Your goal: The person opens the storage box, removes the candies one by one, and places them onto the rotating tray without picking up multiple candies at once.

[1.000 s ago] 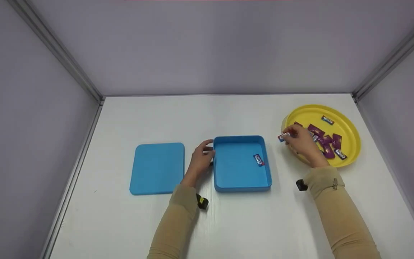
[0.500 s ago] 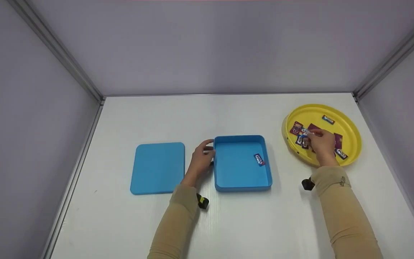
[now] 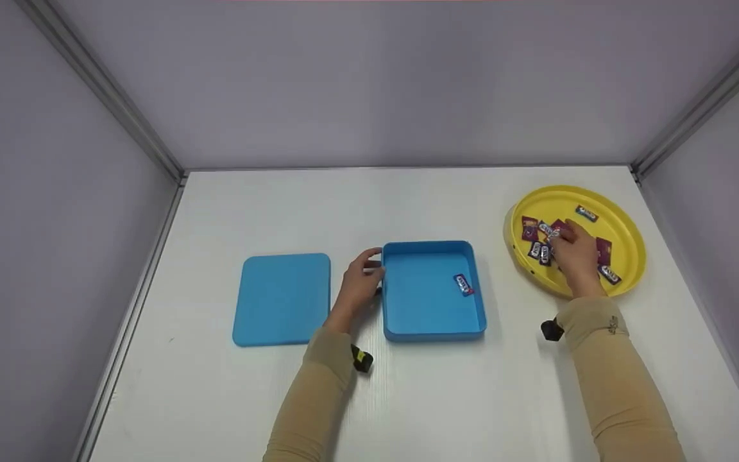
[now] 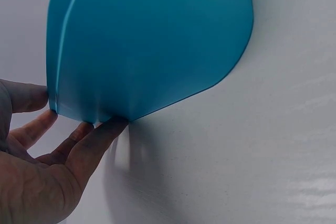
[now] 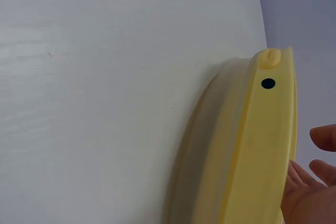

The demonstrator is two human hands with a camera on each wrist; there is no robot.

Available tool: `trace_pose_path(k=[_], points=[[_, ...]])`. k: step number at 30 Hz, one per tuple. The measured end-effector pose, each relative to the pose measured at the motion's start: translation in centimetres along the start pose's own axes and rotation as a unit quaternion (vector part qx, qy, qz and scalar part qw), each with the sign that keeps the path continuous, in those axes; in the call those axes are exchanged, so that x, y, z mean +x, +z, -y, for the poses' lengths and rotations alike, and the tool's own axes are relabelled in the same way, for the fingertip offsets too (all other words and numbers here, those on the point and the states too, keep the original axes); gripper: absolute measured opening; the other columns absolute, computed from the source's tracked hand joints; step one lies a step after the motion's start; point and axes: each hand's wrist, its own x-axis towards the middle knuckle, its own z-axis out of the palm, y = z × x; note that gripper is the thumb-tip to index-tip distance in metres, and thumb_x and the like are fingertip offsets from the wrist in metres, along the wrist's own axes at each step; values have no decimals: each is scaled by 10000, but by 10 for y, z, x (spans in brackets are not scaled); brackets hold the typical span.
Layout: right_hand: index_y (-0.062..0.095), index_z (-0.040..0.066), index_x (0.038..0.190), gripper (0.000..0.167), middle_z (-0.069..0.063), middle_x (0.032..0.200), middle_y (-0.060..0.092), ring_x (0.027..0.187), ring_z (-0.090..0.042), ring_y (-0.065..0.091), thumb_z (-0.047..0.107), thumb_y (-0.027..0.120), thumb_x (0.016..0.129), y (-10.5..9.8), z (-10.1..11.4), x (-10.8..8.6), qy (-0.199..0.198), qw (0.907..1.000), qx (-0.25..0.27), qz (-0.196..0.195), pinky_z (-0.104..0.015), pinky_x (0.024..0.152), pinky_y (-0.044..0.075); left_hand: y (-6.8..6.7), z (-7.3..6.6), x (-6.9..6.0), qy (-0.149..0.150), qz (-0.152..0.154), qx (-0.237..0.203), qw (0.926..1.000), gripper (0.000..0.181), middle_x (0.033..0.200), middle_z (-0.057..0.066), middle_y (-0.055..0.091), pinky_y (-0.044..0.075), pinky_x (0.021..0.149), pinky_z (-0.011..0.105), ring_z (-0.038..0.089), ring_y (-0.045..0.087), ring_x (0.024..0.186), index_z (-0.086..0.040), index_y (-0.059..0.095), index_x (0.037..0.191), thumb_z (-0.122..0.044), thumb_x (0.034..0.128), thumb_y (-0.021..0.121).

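My left hand (image 3: 361, 285) rests its fingertips against the outer left wall of the square blue box (image 3: 433, 337). In the left wrist view, thumb and fingers touch the outside of that box (image 4: 152, 35). One small blue-and-red wrapped candy (image 3: 463, 284) lies inside it, towards the right. My right hand (image 3: 578, 253) reaches over the round yellow tray (image 3: 629, 224), with a small blue-and-white wrapped candy (image 3: 555, 234) at its fingertips. Several purple and blue wrapped candies lie around and partly under this hand. In the right wrist view, the tray wall (image 5: 262, 140) hides part of the fingers.
A flat blue lid (image 3: 283, 299) lies on the white table (image 3: 433, 404), left of the box. One blue candy (image 3: 586, 213) sits apart near the tray's far side. Grey panels (image 3: 408, 83) enclose the table at the back and sides.
My right hand has moved from the tray's left edge, where it held a small candy, rightward over the tray. Candies beneath it have shifted slightly. My left hand and the box stay put.
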Motion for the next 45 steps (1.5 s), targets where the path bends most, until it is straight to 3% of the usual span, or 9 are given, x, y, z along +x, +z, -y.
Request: trace_pose_path(k=[4, 9, 18, 25, 29, 34, 38, 45], points=[[258, 76, 1556, 590, -170, 1521, 373, 1375, -311, 365, 160, 469, 1012, 3, 4, -5, -301, 9993, -194, 124, -418, 1111, 304, 0, 0, -1, -23, -11, 26, 10000, 454, 1277, 138, 547, 517, 878, 433, 280, 562, 1171, -179, 475, 1450, -142, 1001, 528], [342, 27, 1512, 539, -217, 1461, 433, 1319, -356, 435, 134, 500, 1008, 8, 12, -14, -860, 9942, -590, 280, -453, 1061, 373, 0, 0, -1, -18, 1, 17, 10000, 453, 1274, 139, 547, 514, 883, 435, 283, 559, 1178, -178, 473, 1451, -145, 1004, 530], [478, -43, 1395, 438, -268, 1295, 543, 1205, -412, 513, 120, 549, 995, 26, 42, -34, -1814, 9715, -1254, 864, -513, 994, 424, 1, 1, 0, 91, 18, 48, 9999, 441, 1283, 150, 550, 514, 877, 453, 296, 558, 1182, -161, 476, 1447, -138, 1009, 524], [545, 17, 1350, 405, -214, 1247, 589, 1137, -372, 562, 229, 564, 1006, 54, 69, -57, -1960, 9506, -1872, 1515, -510, 924, 479, 1, 1, 1, 15, -13, 5, 10000, 449, 1287, 154, 547, 518, 873, 440, 302, 555, 1184, -165, 474, 1449, -140, 1005, 533], [556, 10, 1344, 424, -224, 1242, 605, 1125, -372, 584, 259, 573, 1002, 74, 89, -70, -2123, 9261, -2350, 2051, -505, 892, 499, 0, 1, 1, 1, 1, -92, 10000, 447, 1296, 163, 540, 514, 882, 450, 311, 546, 1195, -171, 473, 1450, -137, 1008, 532], [554, -7, 1344, 432, -242, 1254, 602, 1143, -381, 581, 243, 589, 994, 94, 104, -82, -2223, 9027, -2809, 2385, -517, 938, 471, 0, 0, -1, 29, 41, -113, 9999, 444, 1302, 170, 537, 505, 898, 463, 314, 541, 1201, -169, 473, 1450, -128, 1011, 526], [538, -20, 1358, 456, -253, 1271, 590, 1166, -388, 567, 239, 599, 987, 106, 110, -86, -2135, 8926, -3069, 2520, -527, 968, 445, 0, -1, -1, 30, 33, -99, 9999, 447, 1302, 171, 536, 505, 900, 459, 315, 539, 1205, -161, 472, 1450, -126, 1009, 529], [527, -27, 1375, 505, -250, 1292, 573, 1108, -352, 584, 267, 612, 973, 121, 103, -88, -1723, 8866, -3310, 2732, -514, 949, 456, -1, -2, -1, -39, 40, -162, 9999, 451, 1302, 158, 533, 505, 895, 444, 298, 544, 1194, -164, 469, 1453, -131, 1008, 532]])
